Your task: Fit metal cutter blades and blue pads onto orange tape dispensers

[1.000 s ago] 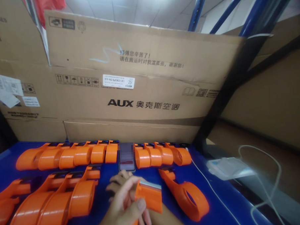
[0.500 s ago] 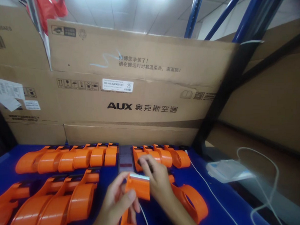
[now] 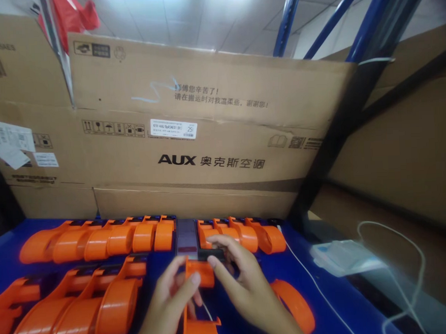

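In my left hand (image 3: 165, 297) is an orange plastic tape dispenser (image 3: 201, 275), its thumb pressed on the front of the head and the fingers wrapped behind. The dispenser's lower part hangs below, cut off by the bottom edge of the view. My right hand (image 3: 248, 284) pinches a dark piece (image 3: 211, 252) between thumb and index finger, at the upper edge of the dispenser head. Its exact kind is unclear. The serrated metal blade does not show now. Whether the dark piece touches the head, I cannot tell.
Rows of orange tape dispensers (image 3: 119, 240) lie on the blue surface (image 3: 161, 268), left and right of a dark grey strip (image 3: 186, 235). Another dispenser (image 3: 293, 304) lies right of my right forearm. A white cable (image 3: 313, 281) and a clear plastic packet (image 3: 343, 258) are at right. Cardboard (image 3: 214, 138) stands behind.
My right hand has turned and brought the dark piece to the dispenser head, where the toothed blade showed before. The dispenser's head has tilted slightly; my left hand keeps its hold.
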Available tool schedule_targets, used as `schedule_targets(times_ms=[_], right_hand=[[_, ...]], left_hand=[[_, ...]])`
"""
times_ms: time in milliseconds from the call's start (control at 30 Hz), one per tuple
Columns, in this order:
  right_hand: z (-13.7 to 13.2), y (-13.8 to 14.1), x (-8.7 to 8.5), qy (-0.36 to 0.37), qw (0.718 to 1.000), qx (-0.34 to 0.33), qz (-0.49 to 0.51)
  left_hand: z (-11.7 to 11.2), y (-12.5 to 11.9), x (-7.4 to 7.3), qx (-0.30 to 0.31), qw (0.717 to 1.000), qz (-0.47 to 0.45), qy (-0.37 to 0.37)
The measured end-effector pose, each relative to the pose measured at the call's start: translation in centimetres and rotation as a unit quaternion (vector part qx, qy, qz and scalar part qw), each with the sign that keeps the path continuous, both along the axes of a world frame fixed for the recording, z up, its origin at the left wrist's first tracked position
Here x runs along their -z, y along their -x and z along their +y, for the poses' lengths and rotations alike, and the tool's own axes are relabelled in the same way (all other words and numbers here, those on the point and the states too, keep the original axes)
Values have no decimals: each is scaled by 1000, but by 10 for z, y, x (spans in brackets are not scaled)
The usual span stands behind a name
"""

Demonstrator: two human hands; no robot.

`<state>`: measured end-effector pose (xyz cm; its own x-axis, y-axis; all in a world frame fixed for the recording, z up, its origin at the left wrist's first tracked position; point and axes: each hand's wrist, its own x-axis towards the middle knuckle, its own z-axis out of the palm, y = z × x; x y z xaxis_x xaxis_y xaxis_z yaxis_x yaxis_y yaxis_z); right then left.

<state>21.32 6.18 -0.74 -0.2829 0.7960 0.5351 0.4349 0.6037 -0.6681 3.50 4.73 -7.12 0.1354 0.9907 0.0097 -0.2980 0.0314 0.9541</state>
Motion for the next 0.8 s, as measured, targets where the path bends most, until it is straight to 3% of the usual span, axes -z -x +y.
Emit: schedule_targets(times_ms=[333, 533, 667, 800], right_hand=[[1, 9, 5, -72, 996, -45, -39], [2, 11, 10, -77, 996, -14, -43], [0, 12, 10, -60, 996, -33, -49], [-5, 12, 6, -43, 996, -55, -53]], left_hand=[[4, 8, -1, -21, 999, 11, -36], [3, 6, -7, -32, 998, 24, -52], [1, 5, -11, -17, 998, 13, -65], [0, 5, -9, -16, 999, -1, -32]])
